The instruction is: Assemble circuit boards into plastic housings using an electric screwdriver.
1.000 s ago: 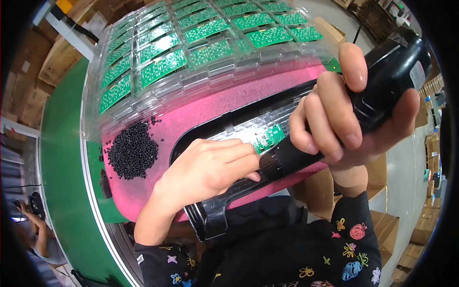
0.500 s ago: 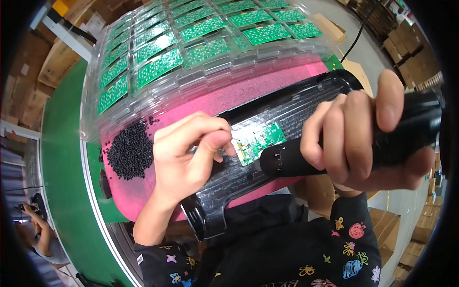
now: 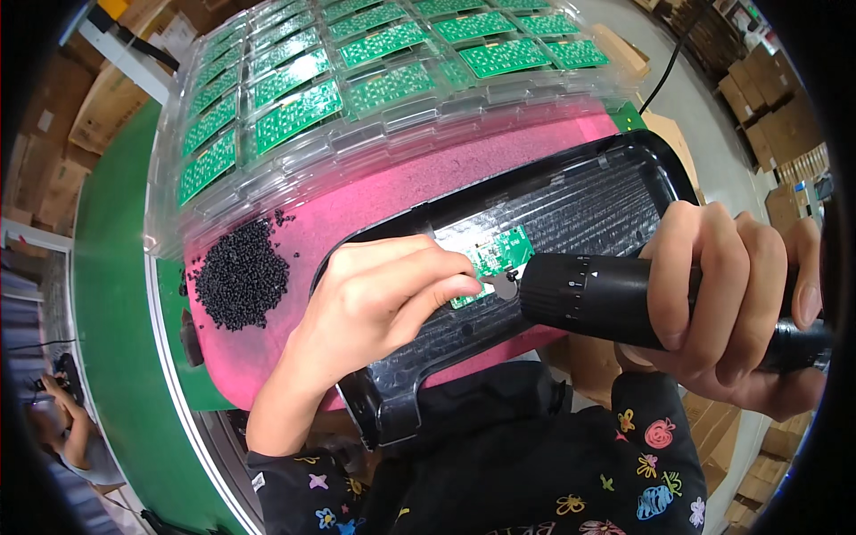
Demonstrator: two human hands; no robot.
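Note:
My right hand (image 3: 727, 294) wraps round a black electric screwdriver (image 3: 584, 299), its nose pointing left over a green circuit board (image 3: 510, 251). The board lies inside a long black plastic housing (image 3: 588, 201). My left hand (image 3: 383, 294) is closed in a pinch just left of the screwdriver's nose, above the board's near left part. What sits between those fingertips is too small to make out. A tiny dark piece (image 3: 512, 275) shows close to the tool's tip. Left of my left wrist lies a pile of small black screws (image 3: 241, 281).
The housing rests on a pink mat (image 3: 428, 189) on a green table (image 3: 116, 294). Stacked clear plastic trays (image 3: 392, 134) holding several green boards stand at the back. Cardboard boxes (image 3: 771, 89) are on the floor at right. Another person (image 3: 76, 428) sits far left.
My left hand has moved right, toward the tool's tip. The screwdriver has shifted right and tilted more level, and my right hand's grip on it has changed.

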